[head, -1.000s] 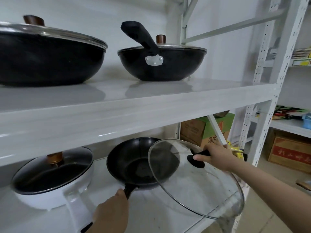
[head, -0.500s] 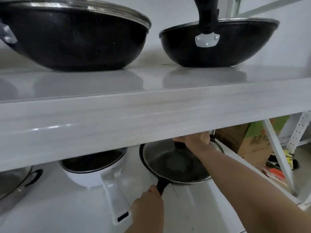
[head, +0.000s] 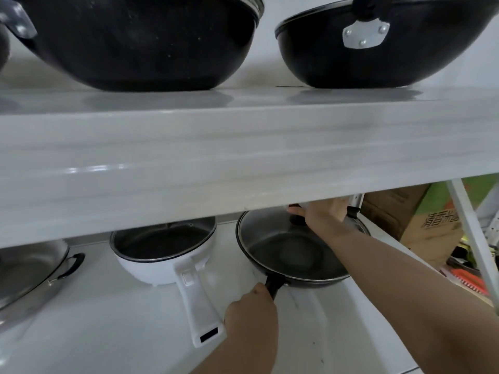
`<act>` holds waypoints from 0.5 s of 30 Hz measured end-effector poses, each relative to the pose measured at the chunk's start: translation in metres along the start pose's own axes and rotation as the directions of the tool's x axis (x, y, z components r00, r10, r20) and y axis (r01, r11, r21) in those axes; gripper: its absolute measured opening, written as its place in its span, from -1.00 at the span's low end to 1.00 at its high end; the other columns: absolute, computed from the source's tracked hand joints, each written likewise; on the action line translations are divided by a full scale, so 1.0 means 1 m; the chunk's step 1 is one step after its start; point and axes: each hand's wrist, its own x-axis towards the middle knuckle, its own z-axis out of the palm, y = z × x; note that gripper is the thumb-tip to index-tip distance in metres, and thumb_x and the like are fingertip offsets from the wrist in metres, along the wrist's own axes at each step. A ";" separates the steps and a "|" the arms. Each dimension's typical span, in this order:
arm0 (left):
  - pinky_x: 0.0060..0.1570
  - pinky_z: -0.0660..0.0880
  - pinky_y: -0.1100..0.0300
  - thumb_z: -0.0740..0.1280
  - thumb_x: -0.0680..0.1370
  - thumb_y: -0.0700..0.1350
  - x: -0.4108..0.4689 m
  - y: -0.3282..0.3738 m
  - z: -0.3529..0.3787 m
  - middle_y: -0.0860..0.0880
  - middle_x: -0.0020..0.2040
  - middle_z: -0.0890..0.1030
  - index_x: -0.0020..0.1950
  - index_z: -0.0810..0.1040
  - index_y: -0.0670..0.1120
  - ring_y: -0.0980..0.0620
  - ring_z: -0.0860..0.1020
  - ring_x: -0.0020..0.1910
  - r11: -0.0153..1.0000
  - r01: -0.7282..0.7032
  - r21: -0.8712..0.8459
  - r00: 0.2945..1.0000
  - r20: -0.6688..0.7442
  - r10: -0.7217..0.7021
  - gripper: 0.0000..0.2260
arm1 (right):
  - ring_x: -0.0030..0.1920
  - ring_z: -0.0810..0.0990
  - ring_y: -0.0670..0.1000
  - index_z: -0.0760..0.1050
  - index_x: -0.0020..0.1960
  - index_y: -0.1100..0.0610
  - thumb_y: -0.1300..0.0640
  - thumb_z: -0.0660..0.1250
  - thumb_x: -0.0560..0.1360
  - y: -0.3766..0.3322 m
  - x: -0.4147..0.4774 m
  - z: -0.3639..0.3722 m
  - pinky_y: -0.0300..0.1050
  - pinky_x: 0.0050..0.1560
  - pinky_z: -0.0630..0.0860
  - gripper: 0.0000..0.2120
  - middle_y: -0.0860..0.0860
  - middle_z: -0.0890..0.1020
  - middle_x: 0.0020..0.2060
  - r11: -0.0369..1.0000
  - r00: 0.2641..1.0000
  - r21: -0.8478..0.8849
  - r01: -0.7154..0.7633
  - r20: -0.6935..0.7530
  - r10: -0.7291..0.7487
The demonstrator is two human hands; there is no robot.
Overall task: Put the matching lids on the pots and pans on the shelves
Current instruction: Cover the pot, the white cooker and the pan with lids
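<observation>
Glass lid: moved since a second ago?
Yes. The glass lid was tilted, overhanging the lower shelf edge; now it lies on the black frying pan, right hand on its knob.

head view, close, facing shelf edge (head: 243, 163)

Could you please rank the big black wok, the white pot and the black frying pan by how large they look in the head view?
1. Big black wok, nearest the camera, cropped.
2. Black frying pan.
3. White pot, partly hidden; close to the pan, so unsure.
</observation>
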 end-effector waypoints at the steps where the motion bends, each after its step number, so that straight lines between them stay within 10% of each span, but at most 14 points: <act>1: -0.14 0.37 0.10 0.17 0.57 -0.25 0.000 0.000 -0.001 -0.12 0.19 0.56 0.33 0.27 -0.21 -0.13 0.59 0.07 1.000 -0.009 0.030 1.000 0.006 0.009 -0.67 | 0.10 0.56 0.13 0.51 0.08 0.15 -0.47 0.23 0.33 0.000 -0.002 -0.003 -0.02 0.25 0.41 -0.29 0.09 0.62 0.03 0.997 1.000 -0.071 -0.029 -0.002 0.029; 9: -0.13 0.38 0.11 0.19 0.56 -0.25 0.004 0.001 0.005 -0.11 0.17 0.57 0.35 0.26 -0.19 -0.10 0.60 0.10 1.000 -0.004 0.013 0.998 -0.059 0.004 -0.65 | -0.15 0.43 0.04 0.44 -0.28 0.11 -0.46 0.09 0.41 -0.002 0.001 -0.003 -0.07 0.02 0.27 -0.38 -0.01 0.44 -0.37 0.947 1.000 -0.322 -0.017 0.003 0.019; 15: -0.11 0.47 0.11 0.24 0.55 -0.23 0.006 0.001 0.009 -0.08 0.03 0.59 0.32 0.29 -0.17 -0.07 0.56 -0.11 0.999 0.018 -0.045 0.995 -0.093 -0.022 -0.65 | -0.06 0.54 0.06 0.43 -0.35 0.12 -0.49 0.03 0.40 0.001 0.001 0.000 -0.05 0.21 0.28 -0.33 0.01 0.44 -0.40 0.918 1.000 -0.397 0.013 -0.006 -0.017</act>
